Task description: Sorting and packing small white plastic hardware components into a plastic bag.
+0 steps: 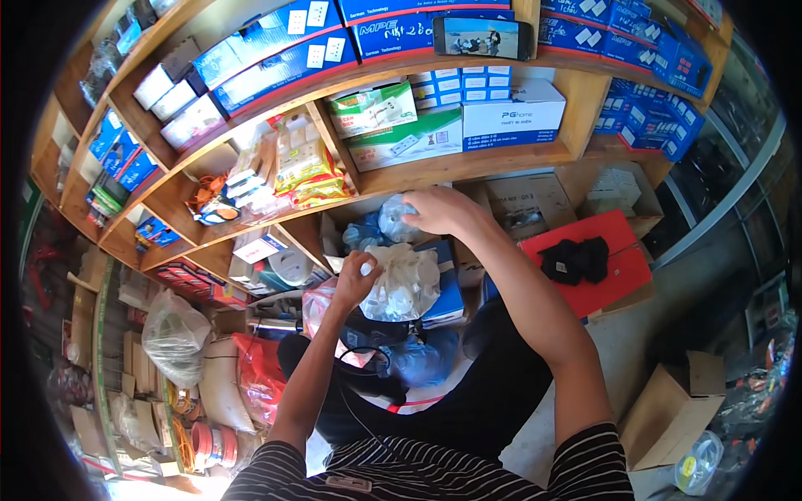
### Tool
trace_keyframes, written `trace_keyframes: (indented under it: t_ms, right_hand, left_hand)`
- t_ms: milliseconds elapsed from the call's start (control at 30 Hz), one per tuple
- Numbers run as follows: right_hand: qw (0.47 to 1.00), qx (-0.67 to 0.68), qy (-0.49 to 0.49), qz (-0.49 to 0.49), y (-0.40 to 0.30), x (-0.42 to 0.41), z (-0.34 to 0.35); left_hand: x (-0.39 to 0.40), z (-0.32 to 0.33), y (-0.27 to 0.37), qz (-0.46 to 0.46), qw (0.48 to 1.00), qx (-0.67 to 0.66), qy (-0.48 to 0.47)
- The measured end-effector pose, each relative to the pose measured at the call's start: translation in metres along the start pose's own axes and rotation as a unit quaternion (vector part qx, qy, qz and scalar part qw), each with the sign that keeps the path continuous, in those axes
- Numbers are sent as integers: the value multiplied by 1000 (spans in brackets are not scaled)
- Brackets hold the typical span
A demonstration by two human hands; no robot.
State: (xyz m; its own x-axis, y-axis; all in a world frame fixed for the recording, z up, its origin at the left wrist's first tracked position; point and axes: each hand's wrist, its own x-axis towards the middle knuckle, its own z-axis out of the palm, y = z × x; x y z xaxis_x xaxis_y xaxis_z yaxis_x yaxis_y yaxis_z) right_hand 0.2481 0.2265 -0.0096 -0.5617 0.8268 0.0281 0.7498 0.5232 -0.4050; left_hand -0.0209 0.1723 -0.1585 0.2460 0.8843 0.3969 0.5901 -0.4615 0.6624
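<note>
My right hand point(438, 211) reaches to a light plastic bag point(397, 219) in the low shelf bay, its fingertips on the bag's right side. Lower and to the left, my left hand point(358, 278) is closed around a small white thing, at the left edge of a translucent plastic bag point(401, 288) filled with white pieces. That bag rests against a blue box point(446, 285). A blue plastic bag point(365, 233) sits left of the bag at my right hand. Another blue bag point(423, 360) lies low between my legs.
Wooden shelves point(451, 175) with boxes curve around the front. A phone point(482, 39) leans on the upper shelf. A black cloth item point(574, 260) lies on a red box lid point(617, 250) at right. An open cardboard box point(670, 413) stands on the floor; filled bags point(175, 338) stand left.
</note>
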Motion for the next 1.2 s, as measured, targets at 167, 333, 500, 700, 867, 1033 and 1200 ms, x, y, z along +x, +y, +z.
trace_keyframes:
  t_ms: [167, 333, 500, 700, 867, 1033, 1200]
  right_hand:
    - [986, 10, -166, 12, 8, -2, 13]
    - [972, 22, -235, 5, -12, -8, 36]
    - [996, -8, -70, -61, -35, -12, 21]
    - [992, 107, -47, -45, -18, -9, 27]
    - [994, -12, -31, -107, -20, -1, 50]
    - [993, 17, -71, -96, -42, -11, 59]
    - [989, -100, -56, -96, -36, -5, 87]
  left_hand:
    - [27, -12, 23, -112, 987, -83, -75]
    - [29, -10, 77, -75, 994, -81, 0]
    - [34, -51, 150, -137, 977, -139, 84]
    - [25, -53, 109, 20, 990, -95, 102]
    - [23, -38, 75, -73, 991, -106, 28]
    - [4, -24, 48, -163, 967, -185, 60]
    - [11, -15, 52, -133, 971, -196, 25]
